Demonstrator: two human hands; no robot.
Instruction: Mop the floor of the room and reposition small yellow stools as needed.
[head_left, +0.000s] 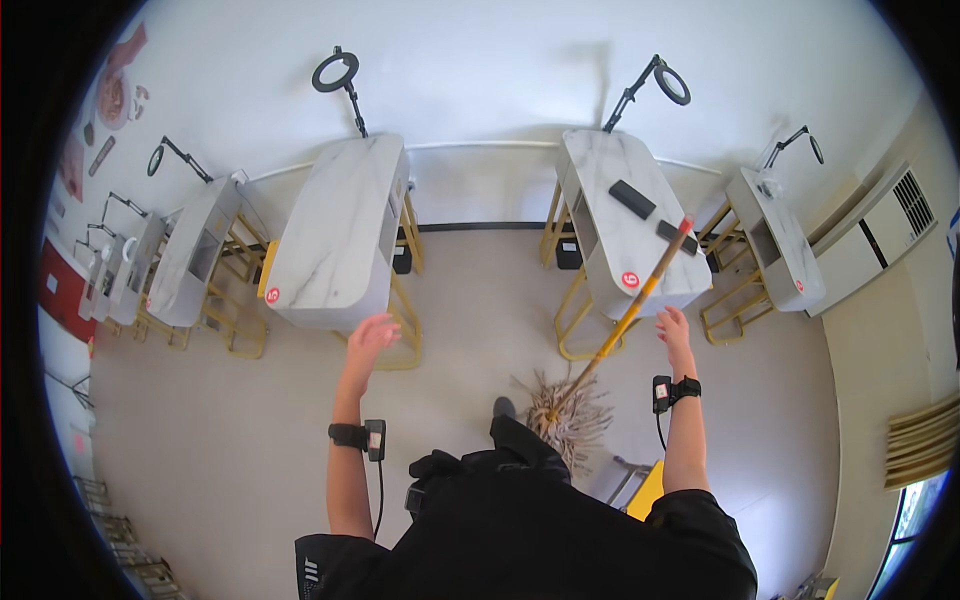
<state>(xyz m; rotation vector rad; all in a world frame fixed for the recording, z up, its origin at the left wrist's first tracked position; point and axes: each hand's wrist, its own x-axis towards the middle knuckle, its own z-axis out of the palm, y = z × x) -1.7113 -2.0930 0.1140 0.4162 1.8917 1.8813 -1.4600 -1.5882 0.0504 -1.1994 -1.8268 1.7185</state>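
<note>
My left hand (371, 336) is raised in front of me with loosely bent fingers and nothing in it, near the front end of the left marble-patterned table (337, 217). On the other side, my right hand (673, 328) is also bare, its fingers bent and apart. It is near the front corner of the right marble-patterned table (607, 169). A string mop stands between my hands, its yellow handle (627, 318) slanting up in front of that table. The mop's pale strand head (577, 435) rests on the floor beside my shoe (504, 407).
Two dark oblong objects (632, 199) lie on the right table. Ring magnifier lamps (335, 71) rise behind the tables. Farther tables (196, 247) line the left side, another table (776, 232) the right. A yellow seat (646, 491) is by my right side. An air conditioner (874, 240) stands at right.
</note>
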